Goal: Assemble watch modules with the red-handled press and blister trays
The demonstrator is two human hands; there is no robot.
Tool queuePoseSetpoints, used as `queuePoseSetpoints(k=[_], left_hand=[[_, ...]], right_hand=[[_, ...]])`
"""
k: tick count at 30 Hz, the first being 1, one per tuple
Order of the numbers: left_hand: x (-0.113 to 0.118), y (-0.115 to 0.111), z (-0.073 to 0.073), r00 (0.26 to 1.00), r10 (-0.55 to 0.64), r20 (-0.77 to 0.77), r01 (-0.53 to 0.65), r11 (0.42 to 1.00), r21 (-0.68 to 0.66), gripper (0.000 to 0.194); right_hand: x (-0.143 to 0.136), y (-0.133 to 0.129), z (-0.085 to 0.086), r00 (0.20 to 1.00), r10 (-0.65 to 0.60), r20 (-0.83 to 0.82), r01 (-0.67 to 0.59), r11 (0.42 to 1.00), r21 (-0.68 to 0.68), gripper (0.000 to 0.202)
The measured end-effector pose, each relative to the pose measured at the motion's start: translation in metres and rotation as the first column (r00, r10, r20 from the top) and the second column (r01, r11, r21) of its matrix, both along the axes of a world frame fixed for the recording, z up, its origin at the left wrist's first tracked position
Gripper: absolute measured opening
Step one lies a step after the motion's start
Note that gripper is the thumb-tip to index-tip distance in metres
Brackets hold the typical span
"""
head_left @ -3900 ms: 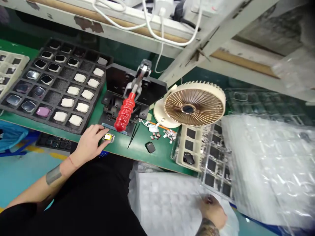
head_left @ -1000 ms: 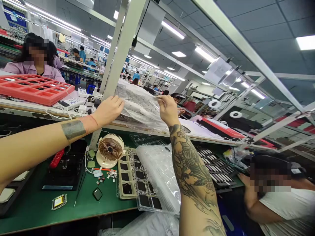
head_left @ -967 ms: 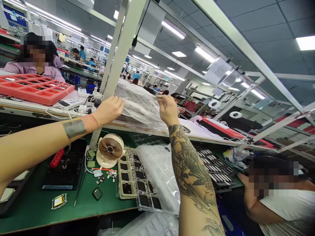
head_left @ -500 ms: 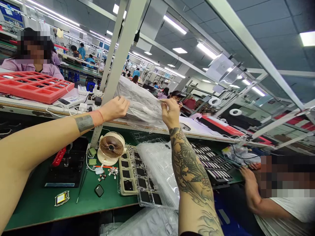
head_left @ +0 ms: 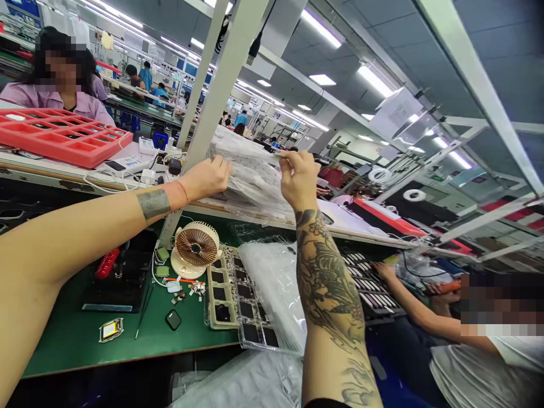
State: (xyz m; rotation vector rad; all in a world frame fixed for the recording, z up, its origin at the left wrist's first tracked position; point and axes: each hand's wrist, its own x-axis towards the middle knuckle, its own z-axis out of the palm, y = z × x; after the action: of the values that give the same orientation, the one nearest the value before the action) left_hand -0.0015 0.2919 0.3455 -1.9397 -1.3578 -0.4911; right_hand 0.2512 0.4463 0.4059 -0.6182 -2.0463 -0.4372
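Note:
Both my arms stretch forward to a stack of thin clear plastic sheets [head_left: 257, 178] lying on the white shelf above the bench. My left hand [head_left: 209, 178] is closed at the sheets' left edge, fingertips pinched together. At the right edge my right hand [head_left: 300, 178] is raised, its thumb and fingers pinching a corner of the plastic. Below, on the green bench, more clear plastic [head_left: 272, 283] partly covers a clear tray [head_left: 250, 343] with dark square pieces. A beige tray [head_left: 232, 326] with similar pieces stands beside it.
A beige fan [head_left: 196, 248], a dark square watch body [head_left: 173, 320], an opened watch case [head_left: 111, 329] and tweezers [head_left: 143, 311] are on the bench. A metal post [head_left: 212, 107] rises near my left hand. At right, a co-worker's hand [head_left: 386, 272] reaches over a black tray.
My right hand has risen slightly, still pinching the plastic; my left hand stays at the left edge. The co-worker's arm has reached further toward the black tray. The view has shifted slightly.

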Motion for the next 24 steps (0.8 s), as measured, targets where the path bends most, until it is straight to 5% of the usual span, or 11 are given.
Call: queuePoseSetpoints(k=[6,17,21,24], left_hand=[[0.001,-0.004,-0.003,0.998,0.014,0.056,-0.013,1.0,-0.017,0.059],[-0.005,-0.002,0.0,0.994,-0.063,0.091,0.06,0.998,0.032,0.054],[-0.013,-0.035,0.003,0.979,-0.127,0.158,0.131,0.991,-0.012,0.043],[-0.009,-0.075,0.003,0.888,-0.176,0.424,0.199,0.98,-0.01,0.028]], right_hand=[[0.001,-0.011,-0.034,0.999,-0.012,-0.03,0.012,1.0,-0.021,0.032],[0.069,-0.017,-0.038,0.996,0.045,-0.079,-0.046,0.999,-0.008,0.032],[0.074,-0.043,-0.051,0.996,0.028,-0.083,-0.028,1.0,-0.004,0.031],[0.077,-0.06,-0.057,0.996,0.023,-0.089,-0.025,0.999,-0.021,0.031]])
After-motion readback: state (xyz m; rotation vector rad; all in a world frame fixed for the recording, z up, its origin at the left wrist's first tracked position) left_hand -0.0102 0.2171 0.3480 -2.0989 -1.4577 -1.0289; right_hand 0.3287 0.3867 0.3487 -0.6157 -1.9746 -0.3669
